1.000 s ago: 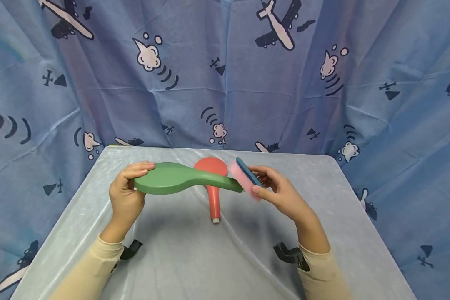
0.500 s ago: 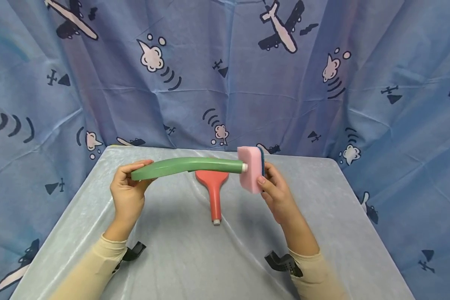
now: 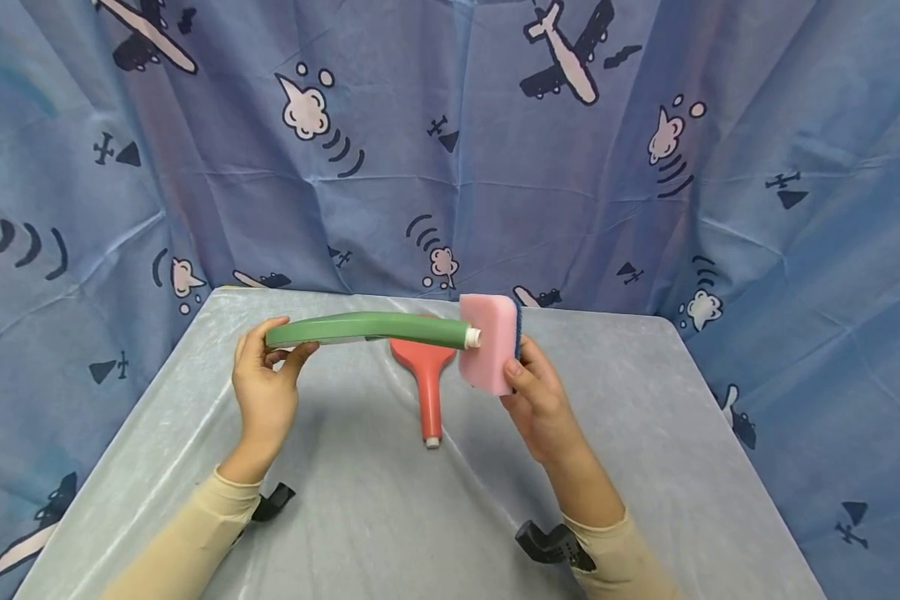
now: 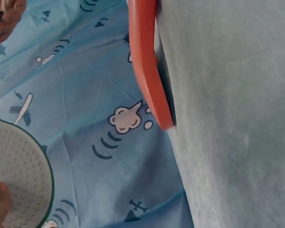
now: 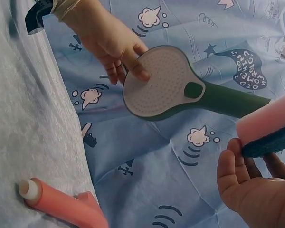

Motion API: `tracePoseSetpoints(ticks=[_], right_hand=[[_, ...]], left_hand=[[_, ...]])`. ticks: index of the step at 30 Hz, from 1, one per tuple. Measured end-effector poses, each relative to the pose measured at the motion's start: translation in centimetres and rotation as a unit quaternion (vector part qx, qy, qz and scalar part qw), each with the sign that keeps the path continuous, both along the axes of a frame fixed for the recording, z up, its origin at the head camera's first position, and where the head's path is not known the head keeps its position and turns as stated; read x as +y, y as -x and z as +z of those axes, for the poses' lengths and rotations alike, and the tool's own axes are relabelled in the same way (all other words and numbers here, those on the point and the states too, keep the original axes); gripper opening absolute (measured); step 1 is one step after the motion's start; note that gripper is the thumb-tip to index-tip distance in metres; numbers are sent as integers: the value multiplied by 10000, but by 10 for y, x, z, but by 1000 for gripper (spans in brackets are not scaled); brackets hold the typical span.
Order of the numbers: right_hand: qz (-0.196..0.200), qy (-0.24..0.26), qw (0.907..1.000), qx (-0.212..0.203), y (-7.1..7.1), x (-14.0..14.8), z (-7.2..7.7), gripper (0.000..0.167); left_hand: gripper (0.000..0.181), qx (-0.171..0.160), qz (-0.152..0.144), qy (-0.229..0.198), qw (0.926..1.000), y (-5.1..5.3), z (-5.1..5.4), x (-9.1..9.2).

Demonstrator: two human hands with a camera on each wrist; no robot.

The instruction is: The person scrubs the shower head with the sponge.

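Observation:
A green shower head [image 3: 375, 327] is held level above the table, its pale nozzle face [image 5: 156, 83] visible in the right wrist view. My left hand [image 3: 266, 400] pinches its round head, thumb on the nozzle face and fingers on the back. My right hand [image 3: 543, 408] grips a pink sponge [image 3: 486, 342] with a dark blue scouring side [image 5: 268, 142]. The sponge's pink side stands at the white threaded end [image 3: 472, 337] of the handle; whether they touch I cannot tell. Beneath, a red shower head [image 3: 430, 392] lies on the table, its upper part partly covered by the green one.
A grey cloth-covered table [image 3: 390, 517] spreads under both hands. Behind it hangs a blue curtain [image 3: 390, 150] printed with planes and clouds. Black wrist mounts [image 3: 551, 546] stick out from both sleeves.
The green shower head has rolled from showing its broad back to edge-on. My right hand has turned the sponge upright and shifted it slightly left. The red shower head stays put.

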State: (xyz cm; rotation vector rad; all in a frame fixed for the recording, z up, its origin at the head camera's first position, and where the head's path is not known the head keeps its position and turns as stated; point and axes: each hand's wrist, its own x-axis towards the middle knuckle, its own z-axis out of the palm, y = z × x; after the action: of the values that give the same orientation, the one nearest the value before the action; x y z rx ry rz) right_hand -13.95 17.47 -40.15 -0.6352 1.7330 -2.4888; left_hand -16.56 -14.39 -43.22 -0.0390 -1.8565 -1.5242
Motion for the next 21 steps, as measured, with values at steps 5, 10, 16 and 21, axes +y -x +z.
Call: tracePoseSetpoints(ticks=[5, 10, 16, 21], right_hand=[[52, -70, 10000, 36, -4, -5, 0, 37], [102, -232, 9996, 81, -8, -9, 0, 40], [70, -271, 9996, -41, -9, -15, 1, 41], [-23, -272, 9993, -243, -12, -18, 1, 39]], left_hand=[[50, -752, -89, -53, 9971, 4, -16, -3], [49, -1073, -862, -682, 9881, 11, -28, -5], [53, -1154, -1670, -1644, 9653, 15, -27, -3], [58, -1479, -1886, -2324, 9426, 17, -22, -2]])
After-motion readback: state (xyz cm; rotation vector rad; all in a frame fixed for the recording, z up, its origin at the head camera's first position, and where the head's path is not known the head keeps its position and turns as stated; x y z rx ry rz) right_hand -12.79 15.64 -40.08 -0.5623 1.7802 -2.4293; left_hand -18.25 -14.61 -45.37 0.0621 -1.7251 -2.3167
